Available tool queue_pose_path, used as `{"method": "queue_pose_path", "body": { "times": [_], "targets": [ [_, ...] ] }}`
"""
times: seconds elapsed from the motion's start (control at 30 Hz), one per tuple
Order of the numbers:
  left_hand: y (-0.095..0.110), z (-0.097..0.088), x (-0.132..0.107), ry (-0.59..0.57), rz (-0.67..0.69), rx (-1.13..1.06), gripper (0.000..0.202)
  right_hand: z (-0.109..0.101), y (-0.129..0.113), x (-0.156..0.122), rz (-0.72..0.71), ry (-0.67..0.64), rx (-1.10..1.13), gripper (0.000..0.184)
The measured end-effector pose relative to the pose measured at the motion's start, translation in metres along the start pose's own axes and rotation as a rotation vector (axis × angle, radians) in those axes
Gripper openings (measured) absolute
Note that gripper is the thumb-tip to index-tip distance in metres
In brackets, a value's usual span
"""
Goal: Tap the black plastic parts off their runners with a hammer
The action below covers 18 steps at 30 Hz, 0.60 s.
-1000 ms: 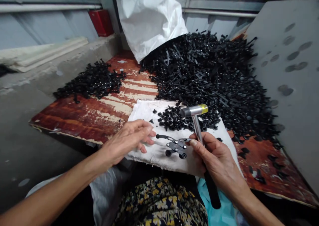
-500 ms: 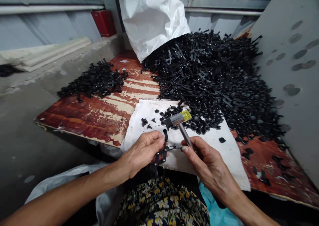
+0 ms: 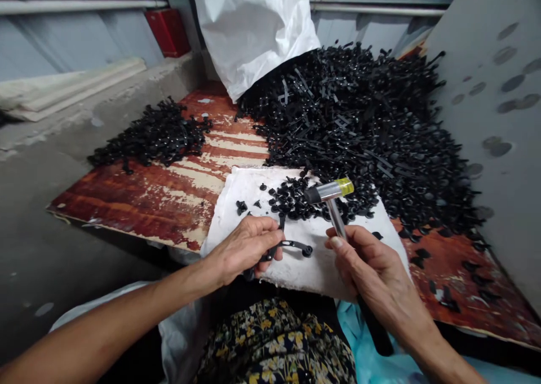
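My left hand (image 3: 245, 247) is closed on a black linked plastic part (image 3: 291, 244) whose free arm reaches right over a white cloth pad (image 3: 296, 271). My right hand (image 3: 367, 268) grips the dark handle of a small hammer (image 3: 328, 191), its steel head with a yellow face raised above the pad. A cluster of small black button-like pieces (image 3: 291, 201) lies on the pad just beyond both hands.
A big heap of black plastic parts (image 3: 363, 124) spills from a white sack (image 3: 253, 29) at the back. A smaller black pile (image 3: 154, 136) sits on the worn red board (image 3: 169, 186) at left. A grey panel (image 3: 490, 119) leans at right. Floral fabric (image 3: 274, 344) covers my lap.
My left hand picked the linked part up off the pad, turned it, and now holds it lower with its arm pointing right. The hammer dipped toward the part, then rose again.
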State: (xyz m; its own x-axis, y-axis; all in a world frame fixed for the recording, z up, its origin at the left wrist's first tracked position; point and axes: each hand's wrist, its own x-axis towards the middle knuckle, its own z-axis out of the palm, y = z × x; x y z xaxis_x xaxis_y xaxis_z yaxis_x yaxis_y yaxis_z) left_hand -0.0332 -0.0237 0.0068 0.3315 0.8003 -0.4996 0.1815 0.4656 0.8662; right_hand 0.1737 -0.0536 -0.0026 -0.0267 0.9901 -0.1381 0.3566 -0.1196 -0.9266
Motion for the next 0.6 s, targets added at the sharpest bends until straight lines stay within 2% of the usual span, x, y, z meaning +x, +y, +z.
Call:
{"method": "queue_pose_path", "body": {
  "times": [0.07,0.23,0.6],
  "targets": [
    [0.005,0.0,0.005,-0.038,0.012,0.028,0.02,-0.002,0.004,0.002,0.047,0.003,0.049,0.031],
    [0.02,-0.006,0.014,-0.051,0.052,0.171,0.021,-0.003,0.008,0.005,0.076,-0.007,0.13,0.032],
    [0.026,-0.012,0.027,-0.097,-0.075,0.123,0.019,-0.004,0.013,0.005,0.048,-0.031,0.183,0.026]
  ]
}}
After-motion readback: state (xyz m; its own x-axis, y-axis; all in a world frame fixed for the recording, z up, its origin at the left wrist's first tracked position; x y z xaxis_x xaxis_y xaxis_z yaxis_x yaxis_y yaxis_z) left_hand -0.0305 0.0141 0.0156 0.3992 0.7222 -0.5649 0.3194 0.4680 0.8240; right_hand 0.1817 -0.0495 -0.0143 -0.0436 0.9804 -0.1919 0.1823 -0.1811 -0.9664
